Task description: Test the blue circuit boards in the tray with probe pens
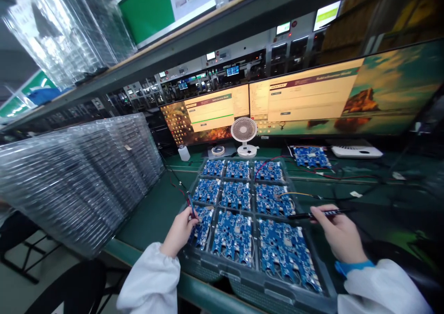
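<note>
A dark tray (243,277) on the green bench holds several blue circuit boards in a grid. My left hand (178,233) grips a thin probe (190,205) with a red lead, its tip on the near-left board (203,226). At the tray's right edge, my right hand (340,235) holds a black probe (319,214) lying level, pointing left toward the middle-right board (274,198). Both arms wear white sleeves, with a blue band at the right wrist.
A tall stack of clear plastic trays (79,180) fills the bench's left side. Two monitors (301,96) stand behind, with a small white fan (244,136), a white bottle (183,153) and a separate blue board (310,157) with wires. A shelf runs overhead.
</note>
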Action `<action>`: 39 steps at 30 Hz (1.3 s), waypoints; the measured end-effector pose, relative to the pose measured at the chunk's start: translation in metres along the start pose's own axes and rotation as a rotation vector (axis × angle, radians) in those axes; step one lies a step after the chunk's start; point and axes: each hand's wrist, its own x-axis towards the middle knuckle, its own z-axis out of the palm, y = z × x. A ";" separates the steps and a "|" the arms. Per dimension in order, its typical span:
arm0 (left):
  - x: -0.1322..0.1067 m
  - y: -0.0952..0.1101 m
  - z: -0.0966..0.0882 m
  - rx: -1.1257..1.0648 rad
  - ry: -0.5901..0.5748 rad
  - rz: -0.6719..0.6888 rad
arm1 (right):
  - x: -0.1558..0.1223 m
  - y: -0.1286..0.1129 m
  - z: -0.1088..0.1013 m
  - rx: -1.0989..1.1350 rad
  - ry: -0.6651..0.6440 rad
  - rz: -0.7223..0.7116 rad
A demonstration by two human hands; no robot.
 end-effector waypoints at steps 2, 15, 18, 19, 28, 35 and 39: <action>0.000 -0.004 0.001 0.002 -0.005 0.005 | -0.001 -0.003 0.001 0.008 0.002 0.007; 0.002 -0.009 0.001 -0.036 -0.041 -0.010 | -0.001 -0.004 0.000 0.007 -0.007 0.024; 0.003 -0.008 0.000 -0.024 -0.049 -0.005 | 0.000 -0.002 0.000 0.004 -0.011 0.024; 0.004 -0.009 -0.001 -0.018 -0.048 -0.003 | 0.000 -0.001 0.000 0.005 -0.012 0.025; 0.004 -0.008 0.002 0.027 -0.095 0.023 | 0.000 0.001 0.001 0.002 -0.006 0.046; 0.005 -0.014 0.008 0.062 -0.049 -0.022 | -0.001 -0.003 0.001 0.009 -0.005 0.064; 0.005 -0.016 0.011 0.075 -0.039 -0.008 | 0.000 -0.004 0.004 0.029 0.012 0.085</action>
